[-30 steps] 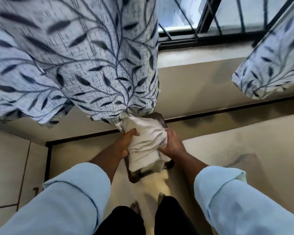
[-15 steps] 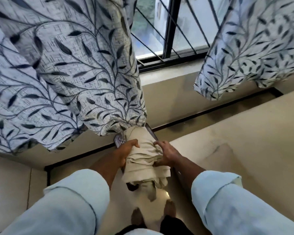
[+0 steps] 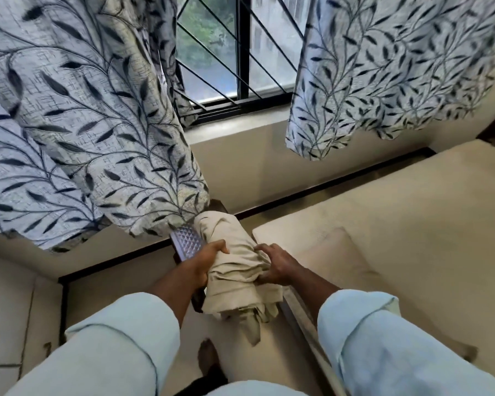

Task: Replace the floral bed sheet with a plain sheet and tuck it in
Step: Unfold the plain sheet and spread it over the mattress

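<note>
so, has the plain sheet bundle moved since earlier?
Yes, slightly: the plain sheet bundle shifted right toward the mattress corner, baring the patterned stand on its left.

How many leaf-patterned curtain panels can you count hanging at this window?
2. The left curtain panel hangs beside the window, its hem near the folded sheet. The right curtain panel hangs over the mattress. More may lie outside the frame.
</note>
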Action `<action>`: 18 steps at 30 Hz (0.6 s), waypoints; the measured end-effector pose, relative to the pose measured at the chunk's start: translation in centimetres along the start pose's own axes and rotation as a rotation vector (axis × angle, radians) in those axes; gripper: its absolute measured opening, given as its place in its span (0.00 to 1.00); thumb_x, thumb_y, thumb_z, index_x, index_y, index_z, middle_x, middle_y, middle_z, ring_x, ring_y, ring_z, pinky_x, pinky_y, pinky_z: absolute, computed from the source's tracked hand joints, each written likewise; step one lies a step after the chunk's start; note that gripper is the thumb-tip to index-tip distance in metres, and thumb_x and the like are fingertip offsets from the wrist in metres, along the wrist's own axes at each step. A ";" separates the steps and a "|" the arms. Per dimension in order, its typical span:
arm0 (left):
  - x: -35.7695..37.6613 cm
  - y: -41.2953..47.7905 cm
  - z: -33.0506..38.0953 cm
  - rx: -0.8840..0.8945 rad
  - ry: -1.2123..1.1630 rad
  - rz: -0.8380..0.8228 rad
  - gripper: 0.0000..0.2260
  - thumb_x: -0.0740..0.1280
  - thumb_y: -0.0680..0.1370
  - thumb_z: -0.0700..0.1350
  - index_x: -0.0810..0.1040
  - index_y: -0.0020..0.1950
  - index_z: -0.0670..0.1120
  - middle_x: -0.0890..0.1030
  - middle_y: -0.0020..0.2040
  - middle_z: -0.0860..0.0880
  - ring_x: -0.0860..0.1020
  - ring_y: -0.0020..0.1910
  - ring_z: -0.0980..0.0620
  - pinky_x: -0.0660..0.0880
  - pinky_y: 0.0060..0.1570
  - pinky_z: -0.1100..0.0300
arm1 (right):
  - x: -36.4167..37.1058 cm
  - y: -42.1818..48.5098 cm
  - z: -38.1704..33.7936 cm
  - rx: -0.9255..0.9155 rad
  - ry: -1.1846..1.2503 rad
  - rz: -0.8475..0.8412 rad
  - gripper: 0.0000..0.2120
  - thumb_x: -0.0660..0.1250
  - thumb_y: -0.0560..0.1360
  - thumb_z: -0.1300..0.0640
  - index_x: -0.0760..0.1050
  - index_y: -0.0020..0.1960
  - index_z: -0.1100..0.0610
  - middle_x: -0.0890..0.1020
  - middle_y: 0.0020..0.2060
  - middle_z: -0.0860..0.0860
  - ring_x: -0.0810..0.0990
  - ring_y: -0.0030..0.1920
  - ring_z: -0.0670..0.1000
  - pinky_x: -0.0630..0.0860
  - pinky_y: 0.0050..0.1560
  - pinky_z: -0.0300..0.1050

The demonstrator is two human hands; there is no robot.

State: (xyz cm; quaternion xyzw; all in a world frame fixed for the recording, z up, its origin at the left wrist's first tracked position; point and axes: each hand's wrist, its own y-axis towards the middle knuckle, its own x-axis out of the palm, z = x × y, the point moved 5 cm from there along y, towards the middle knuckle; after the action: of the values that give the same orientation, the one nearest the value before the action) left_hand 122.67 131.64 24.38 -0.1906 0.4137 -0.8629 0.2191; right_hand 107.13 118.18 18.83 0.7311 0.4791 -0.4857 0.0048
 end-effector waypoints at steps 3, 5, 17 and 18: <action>2.6 -0.9 -2.9 0.026 -0.059 0.042 0.34 0.69 0.59 0.44 0.75 0.67 0.42 0.83 0.57 0.36 0.81 0.59 0.34 0.74 0.64 0.38 | 0.5 -3.6 3.0 0.001 0.048 0.000 0.44 0.79 0.64 0.43 0.63 0.76 0.40 0.69 0.69 0.52 0.72 0.68 0.58 0.74 0.67 0.51; 4.9 -2.0 -5.0 0.033 -0.074 0.043 0.35 0.69 0.59 0.44 0.75 0.67 0.43 0.83 0.57 0.35 0.81 0.59 0.33 0.75 0.63 0.37 | 0.7 -6.3 5.0 -0.015 0.077 0.011 0.45 0.80 0.65 0.43 0.64 0.77 0.42 0.70 0.69 0.53 0.73 0.68 0.57 0.73 0.67 0.50; 14.6 -10.4 -13.6 0.011 -0.062 0.023 0.21 0.64 0.71 0.42 0.78 0.63 0.38 0.82 0.50 0.36 0.82 0.43 0.40 0.81 0.47 0.50 | 2.4 -19.5 12.0 -0.043 0.130 0.152 0.27 0.77 0.67 0.43 0.78 0.65 0.41 0.77 0.60 0.50 0.79 0.59 0.55 0.75 0.59 0.44; 14.9 -10.8 -14.2 0.020 -0.064 0.025 0.24 0.65 0.69 0.42 0.78 0.64 0.37 0.81 0.52 0.36 0.81 0.46 0.39 0.80 0.53 0.47 | 2.5 -20.4 12.4 -0.040 0.137 0.168 0.24 0.76 0.67 0.45 0.79 0.62 0.43 0.77 0.59 0.50 0.79 0.58 0.55 0.75 0.58 0.45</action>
State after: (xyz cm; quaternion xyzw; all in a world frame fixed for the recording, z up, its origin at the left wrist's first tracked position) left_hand 100.69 138.70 26.82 -0.2106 0.4001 -0.8576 0.2451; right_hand 84.18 125.13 19.90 0.8000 0.4250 -0.4226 0.0274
